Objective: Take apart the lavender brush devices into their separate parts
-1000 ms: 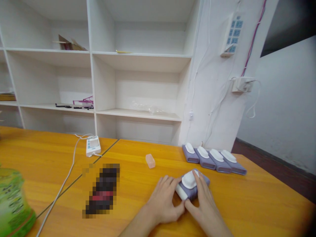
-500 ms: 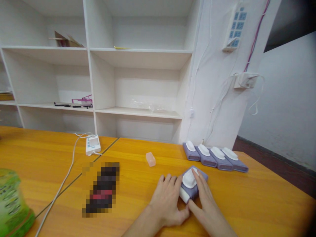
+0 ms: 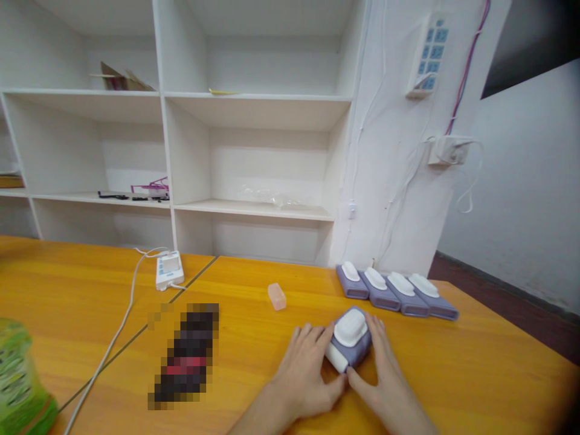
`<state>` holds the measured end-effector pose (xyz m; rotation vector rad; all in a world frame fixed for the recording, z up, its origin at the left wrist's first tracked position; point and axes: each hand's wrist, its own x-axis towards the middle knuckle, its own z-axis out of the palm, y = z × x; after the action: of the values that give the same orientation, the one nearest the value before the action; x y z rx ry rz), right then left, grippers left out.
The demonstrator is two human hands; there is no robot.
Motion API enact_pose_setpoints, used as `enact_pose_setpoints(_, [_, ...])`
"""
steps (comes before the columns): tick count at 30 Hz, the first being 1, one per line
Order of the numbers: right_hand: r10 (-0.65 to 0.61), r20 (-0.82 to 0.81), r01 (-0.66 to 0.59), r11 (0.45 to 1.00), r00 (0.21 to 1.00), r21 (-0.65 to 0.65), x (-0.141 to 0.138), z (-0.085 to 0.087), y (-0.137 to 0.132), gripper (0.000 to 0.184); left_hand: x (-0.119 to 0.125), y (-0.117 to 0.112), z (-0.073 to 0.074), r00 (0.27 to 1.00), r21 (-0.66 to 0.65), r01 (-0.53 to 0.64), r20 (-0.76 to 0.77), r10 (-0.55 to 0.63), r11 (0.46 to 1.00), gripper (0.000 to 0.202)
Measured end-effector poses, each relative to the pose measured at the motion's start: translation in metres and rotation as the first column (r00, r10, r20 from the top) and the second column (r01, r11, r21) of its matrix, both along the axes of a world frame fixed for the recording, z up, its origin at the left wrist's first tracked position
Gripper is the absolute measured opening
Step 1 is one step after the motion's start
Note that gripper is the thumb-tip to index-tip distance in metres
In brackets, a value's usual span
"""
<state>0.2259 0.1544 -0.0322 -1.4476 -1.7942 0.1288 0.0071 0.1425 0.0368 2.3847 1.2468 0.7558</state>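
Note:
A small purple-grey box-like piece (image 3: 361, 351) with a raised white oval part (image 3: 350, 328) on top lies on the table, turned at an angle. A white strip (image 3: 336, 357) shows along its near left side. My left hand (image 3: 304, 370) is bent round the left side, its thumb at the near corner. My right hand (image 3: 385, 367) holds the opposite side, fingers along the right edge and thumb tip by the same corner. Both thumbs almost meet there. The piece's underside is hidden.
Several similar purple-grey pieces (image 3: 383, 299) with white ovals stand in a row at the back right. A pale pink block (image 3: 277, 296) lies nearby. Leftward are a pixelated dark object (image 3: 188, 350), a power strip (image 3: 170, 270) with a cable, and a green package (image 3: 20, 374).
My right fingers have moved off the white oval top to the piece's right side, so the oval now shows fully. My left hand has stayed about where it was.

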Motion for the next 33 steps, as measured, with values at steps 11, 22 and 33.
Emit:
enact_pose_setpoints(11, [0.007, 0.011, -0.007, 1.000, 1.000, -0.005, -0.005, 0.006, -0.001, 0.088, 0.010, -0.004, -0.001, 0.998, 0.018, -0.070, -0.008, 0.070, 0.997, 0.080])
enact_pose_setpoints(22, [-0.037, -0.044, 0.032, 0.994, 0.998, -0.106, -0.020, 0.003, 0.007, 0.093, 0.016, -0.002, -0.005, 0.997, 0.064, -0.056, -0.047, 0.059, 0.996, 0.084])
enact_pose_setpoints(33, [0.060, 0.090, -0.058, 0.998, 0.994, -0.017, 0.020, 0.015, 0.000, 0.077, -0.002, -0.001, 0.002, 0.997, 0.045, 0.055, -0.049, -0.053, 0.997, 0.088])
